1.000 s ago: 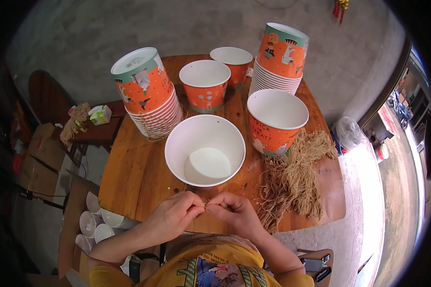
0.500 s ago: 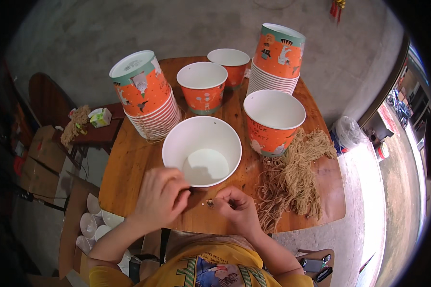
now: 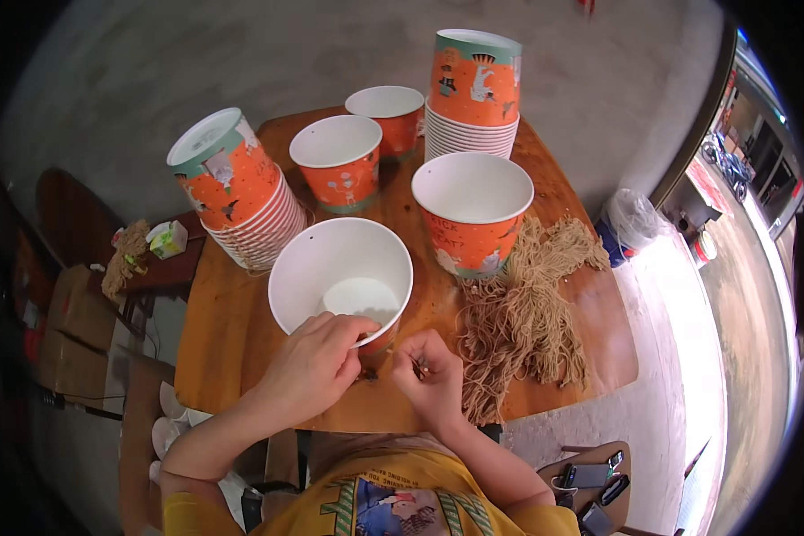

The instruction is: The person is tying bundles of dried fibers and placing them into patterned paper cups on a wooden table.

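Observation:
An orange paper bucket (image 3: 339,241) with a white inside stands upright at the near middle of the table, a small dark hole below its far rim. My left hand (image 3: 317,366) is closed over its near rim, fingertips inside and thumb outside. Just right of the bucket, my right hand (image 3: 431,380) pinches something small and dark that I cannot make out. A bundle of tan cords (image 3: 536,313) lies to the right of that hand. Another orange bucket (image 3: 473,192) stands upright against the bundle's far end.
Two upright orange buckets, a nearer one (image 3: 338,147) and a farther one (image 3: 389,107), stand farther back. Upside-down bucket stacks rise at left (image 3: 232,188) and back right (image 3: 473,94). Boxed white cups (image 3: 165,433) sit below left; a stool (image 3: 598,482) holds dark devices below right.
My left fingers have moved onto the bucket's near rim. My right hand has risen slightly, still pinching. The whole view has shifted, with the table's things sitting farther left in the picture.

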